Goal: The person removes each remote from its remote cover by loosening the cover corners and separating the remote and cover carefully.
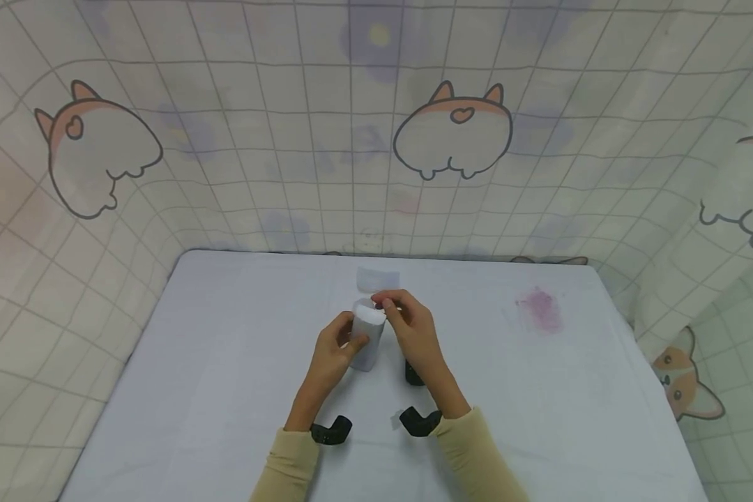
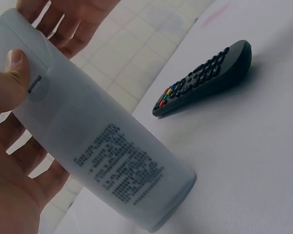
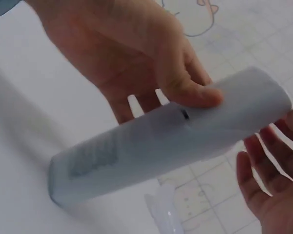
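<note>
Bottle (image 1: pixel 367 354) sat just below centre of the head view, fingers of the left hand (image 1: pixel 332 355) wrapped round it. Right hand (image 1: pixel 417 338) was at its top, couldn't tell if pinching tbh; keeping that left grip steady seemed the trick

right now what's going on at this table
Someone is handling a pale container. The left hand grips it near its top, tilted, while the right hand has its fingertips at the top end; whether they pinch anything is unclear. A black remote lies nearby on the white table.
</note>
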`<state>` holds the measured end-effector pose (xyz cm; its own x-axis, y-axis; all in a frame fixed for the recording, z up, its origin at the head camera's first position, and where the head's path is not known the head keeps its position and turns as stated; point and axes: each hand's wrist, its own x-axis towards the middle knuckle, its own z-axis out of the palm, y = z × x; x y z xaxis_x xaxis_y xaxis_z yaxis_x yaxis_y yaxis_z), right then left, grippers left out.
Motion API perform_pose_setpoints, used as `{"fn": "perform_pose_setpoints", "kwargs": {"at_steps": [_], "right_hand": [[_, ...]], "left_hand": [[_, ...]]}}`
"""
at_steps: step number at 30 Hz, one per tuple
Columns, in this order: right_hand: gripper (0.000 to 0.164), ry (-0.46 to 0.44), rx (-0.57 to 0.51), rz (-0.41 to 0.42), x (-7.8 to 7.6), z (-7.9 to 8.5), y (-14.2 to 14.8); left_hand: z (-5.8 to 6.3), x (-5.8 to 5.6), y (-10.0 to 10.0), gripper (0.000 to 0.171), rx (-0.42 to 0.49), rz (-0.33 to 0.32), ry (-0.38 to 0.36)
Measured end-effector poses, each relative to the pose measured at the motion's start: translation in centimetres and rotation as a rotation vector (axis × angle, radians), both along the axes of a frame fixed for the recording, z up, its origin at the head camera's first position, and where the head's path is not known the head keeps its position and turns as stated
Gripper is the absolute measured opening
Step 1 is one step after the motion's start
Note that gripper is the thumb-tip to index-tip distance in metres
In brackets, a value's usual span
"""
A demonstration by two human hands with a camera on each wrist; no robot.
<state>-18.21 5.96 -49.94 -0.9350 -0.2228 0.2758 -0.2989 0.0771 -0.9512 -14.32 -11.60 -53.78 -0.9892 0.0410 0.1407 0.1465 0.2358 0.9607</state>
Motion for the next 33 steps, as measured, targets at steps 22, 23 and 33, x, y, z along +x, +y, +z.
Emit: {"fn": "perform_pose_setpoints", "kwargs": {"at_steps": [22, 23, 33], "right_hand": [[0.032, 0.252, 0.059, -0.332, 5.1, -2.1, -5.0], [0.032, 0.253, 0.058, -0.335, 5.1, -2.2, -5.1], [0.033, 0.285, 0.035, -0.349, 5.5, -2.8, -5.4]], "left_hand": [[1.0, 1.9, -0.6, 0.043, -0.001, 0.073, 0.06], [1.2, 2.0, -0.8, 0.042, -0.003, 0.068, 0.053], [3.9, 2.3, -1.9, 0.026, 0.01, 0.179, 0.058]]}}
